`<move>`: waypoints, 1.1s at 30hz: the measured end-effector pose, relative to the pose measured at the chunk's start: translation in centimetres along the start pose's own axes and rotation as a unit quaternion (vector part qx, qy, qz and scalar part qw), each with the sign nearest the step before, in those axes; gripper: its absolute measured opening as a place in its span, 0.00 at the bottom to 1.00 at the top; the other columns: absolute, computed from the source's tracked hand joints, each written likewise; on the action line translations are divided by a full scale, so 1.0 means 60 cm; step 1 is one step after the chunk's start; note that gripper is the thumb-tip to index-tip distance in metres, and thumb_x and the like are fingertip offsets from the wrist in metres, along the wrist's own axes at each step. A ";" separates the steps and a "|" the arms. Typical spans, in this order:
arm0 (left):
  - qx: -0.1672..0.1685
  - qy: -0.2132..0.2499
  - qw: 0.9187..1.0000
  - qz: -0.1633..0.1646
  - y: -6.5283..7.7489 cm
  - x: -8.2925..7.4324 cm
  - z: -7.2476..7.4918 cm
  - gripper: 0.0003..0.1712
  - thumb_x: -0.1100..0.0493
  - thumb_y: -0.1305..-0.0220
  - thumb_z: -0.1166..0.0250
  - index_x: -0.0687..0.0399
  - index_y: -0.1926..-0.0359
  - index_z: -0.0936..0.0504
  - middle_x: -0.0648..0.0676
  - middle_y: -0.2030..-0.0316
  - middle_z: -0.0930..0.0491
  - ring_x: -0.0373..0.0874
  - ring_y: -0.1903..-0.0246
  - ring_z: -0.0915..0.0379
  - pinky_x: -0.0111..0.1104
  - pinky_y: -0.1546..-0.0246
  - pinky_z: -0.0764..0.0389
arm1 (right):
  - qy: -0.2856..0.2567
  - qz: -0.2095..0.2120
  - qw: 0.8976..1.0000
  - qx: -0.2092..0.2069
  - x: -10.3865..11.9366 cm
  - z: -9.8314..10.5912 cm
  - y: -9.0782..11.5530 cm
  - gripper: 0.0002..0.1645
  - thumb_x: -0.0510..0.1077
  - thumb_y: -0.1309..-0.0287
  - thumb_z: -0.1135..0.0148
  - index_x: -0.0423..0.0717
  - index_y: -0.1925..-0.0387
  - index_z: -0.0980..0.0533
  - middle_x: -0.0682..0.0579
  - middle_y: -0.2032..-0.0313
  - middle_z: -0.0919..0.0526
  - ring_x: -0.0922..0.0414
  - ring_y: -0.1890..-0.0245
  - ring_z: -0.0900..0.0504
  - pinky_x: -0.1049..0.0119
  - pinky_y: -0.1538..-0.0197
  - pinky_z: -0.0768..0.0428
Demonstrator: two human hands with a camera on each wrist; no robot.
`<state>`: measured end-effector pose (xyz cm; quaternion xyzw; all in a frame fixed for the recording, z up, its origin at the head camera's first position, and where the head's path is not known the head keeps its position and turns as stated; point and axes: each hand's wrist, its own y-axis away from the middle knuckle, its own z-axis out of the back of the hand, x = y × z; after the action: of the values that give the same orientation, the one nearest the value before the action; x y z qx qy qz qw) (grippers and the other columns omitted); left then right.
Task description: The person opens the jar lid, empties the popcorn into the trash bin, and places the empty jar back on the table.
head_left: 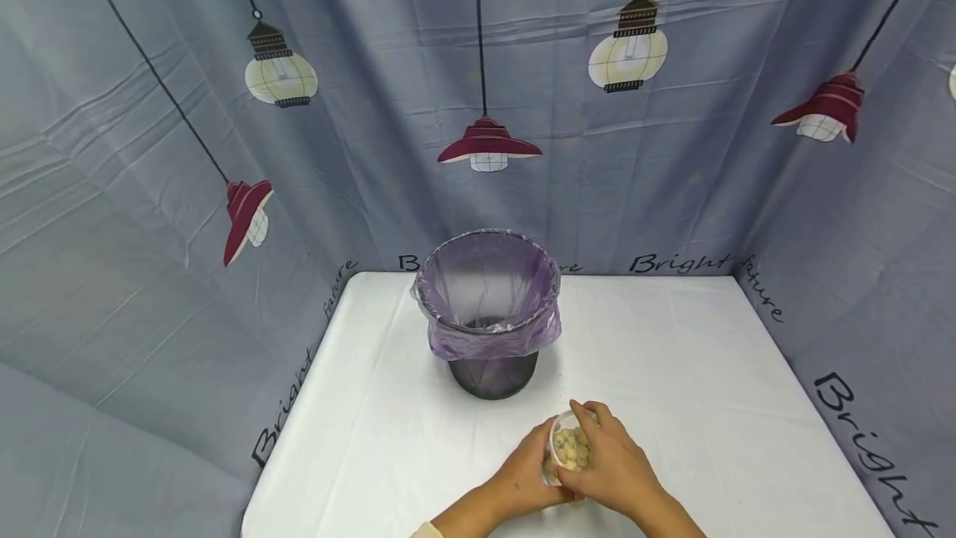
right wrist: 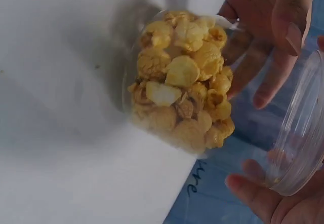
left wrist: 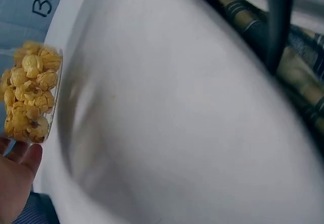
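Both hands are on a clear plastic jar (head_left: 551,441) that shows caramel-coloured popcorn (head_left: 572,450) inside. My left hand (head_left: 523,476) holds the jar's side; in the right wrist view its fingers lie behind the clear wall. Around the top, my right hand (head_left: 608,463) grips the clear, ridged lid (right wrist: 299,127), thumb and fingers on opposite sides of its rim. The jar is tilted, and in the right wrist view the popcorn (right wrist: 182,82) lies toward the end away from the lid. In the left wrist view, left-hand fingertips (left wrist: 31,158) sit right under the popcorn-filled part.
Beyond the hands stands a dark round bin (head_left: 493,376) lined with a purple plastic bag (head_left: 493,345), its mouth open upward. The white table (head_left: 672,355) carries it. A grey-blue curtain (head_left: 560,206) printed with lamps surrounds the table's back and sides.
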<state>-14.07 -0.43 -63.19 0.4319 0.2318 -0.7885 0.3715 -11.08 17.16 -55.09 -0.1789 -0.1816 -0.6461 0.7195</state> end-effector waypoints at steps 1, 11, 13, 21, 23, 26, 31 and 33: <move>-0.001 -0.003 1.000 0.001 0.001 -0.003 0.004 0.61 0.32 0.48 0.28 0.39 0.22 0.52 0.50 0.29 0.38 0.43 0.32 0.38 0.42 0.32 0.31 | -0.002 0.002 1.000 -0.006 0.003 0.003 0.001 0.60 0.63 0.67 0.20 0.48 0.31 0.31 0.45 0.39 0.29 0.45 0.48 0.22 0.47 0.60 0.17; -0.012 0.024 0.999 -0.021 0.016 -0.033 0.054 0.64 0.37 0.57 0.19 0.40 0.24 0.47 0.42 0.37 0.30 0.35 0.42 0.29 0.34 0.40 0.25 | -0.081 -0.001 0.996 -0.027 0.054 0.035 0.013 0.56 0.62 0.63 0.22 0.44 0.32 0.29 0.48 0.42 0.26 0.47 0.48 0.20 0.46 0.51 0.18; 0.003 0.024 0.999 -0.033 0.017 -0.036 0.069 0.61 0.38 0.55 0.20 0.39 0.26 0.45 0.41 0.40 0.27 0.33 0.46 0.27 0.32 0.44 0.23 | -0.088 0.019 0.996 -0.021 0.056 0.042 0.015 0.55 0.62 0.62 0.21 0.46 0.32 0.29 0.51 0.41 0.26 0.48 0.47 0.21 0.47 0.50 0.18; 0.142 0.074 0.987 -0.009 0.022 -0.043 0.131 0.54 0.48 0.52 0.20 0.32 0.28 0.40 0.42 0.43 0.24 0.30 0.49 0.26 0.27 0.45 0.25 | -0.112 0.200 0.971 0.074 0.035 0.069 0.011 0.56 0.51 0.61 0.21 0.57 0.27 0.36 0.58 0.33 0.31 0.52 0.37 0.26 0.52 0.47 0.18; 0.159 0.090 0.983 -0.001 0.023 -0.044 0.137 0.53 0.49 0.51 0.20 0.34 0.28 0.39 0.44 0.43 0.24 0.31 0.48 0.26 0.26 0.44 0.25 | -0.108 0.229 0.964 0.088 0.029 0.073 0.010 0.60 0.48 0.62 0.21 0.61 0.26 0.40 0.59 0.30 0.34 0.52 0.33 0.28 0.48 0.42 0.20; 0.163 0.093 0.982 0.003 0.023 -0.043 0.139 0.51 0.48 0.51 0.20 0.35 0.28 0.38 0.43 0.43 0.24 0.31 0.49 0.25 0.26 0.44 0.25 | -0.100 0.242 0.960 0.095 0.024 0.074 0.009 0.63 0.46 0.64 0.22 0.65 0.25 0.43 0.60 0.27 0.37 0.52 0.30 0.32 0.44 0.39 0.24; 0.132 0.027 0.991 0.000 0.024 -0.042 0.133 0.55 0.40 0.53 0.20 0.35 0.27 0.40 0.40 0.42 0.25 0.30 0.48 0.27 0.28 0.44 0.25 | -0.100 0.229 0.964 0.093 0.022 0.070 0.011 0.60 0.53 0.56 0.23 0.61 0.23 0.44 0.53 0.25 0.40 0.46 0.28 0.36 0.38 0.38 0.27; 0.106 -0.023 0.994 -0.002 0.023 -0.044 0.129 0.56 0.35 0.55 0.22 0.35 0.27 0.40 0.38 0.43 0.26 0.29 0.48 0.28 0.29 0.44 0.25 | -0.101 0.184 0.974 0.083 0.026 0.069 0.010 0.56 0.60 0.48 0.28 0.55 0.23 0.44 0.47 0.25 0.40 0.42 0.29 0.36 0.36 0.37 0.29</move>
<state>-16.00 -5.62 -56.98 0.4498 0.1389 -0.8195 0.3268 -10.45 17.93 -50.73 -0.2134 -0.2700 -0.4643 0.8161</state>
